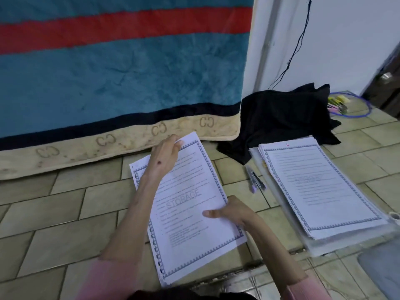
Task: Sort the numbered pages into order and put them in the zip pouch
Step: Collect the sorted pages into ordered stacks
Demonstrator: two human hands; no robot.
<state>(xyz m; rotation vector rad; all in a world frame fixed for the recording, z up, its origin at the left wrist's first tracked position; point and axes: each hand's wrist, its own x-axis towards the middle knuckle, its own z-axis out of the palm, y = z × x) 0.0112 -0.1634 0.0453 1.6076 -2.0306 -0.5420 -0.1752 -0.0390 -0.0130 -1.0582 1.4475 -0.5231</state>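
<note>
A stack of white bordered pages (190, 230) with a faint "STORAGE" watermark lies on the tiled floor in front of me. My left hand (166, 154) pinches the top page at its far edge. My right hand (229, 211) grips the stack's right edge, thumb on top. To the right a second pile of pages (320, 187), its top sheet marked with a red 6, rests on a clear zip pouch (346, 243).
A pen (255, 179) lies on the tiles between the two piles. Black cloth (281, 120) is heaped behind it. A teal, red and beige blanket (119, 72) hangs at the back. Coloured pens and a purple hoop (350, 105) lie far right.
</note>
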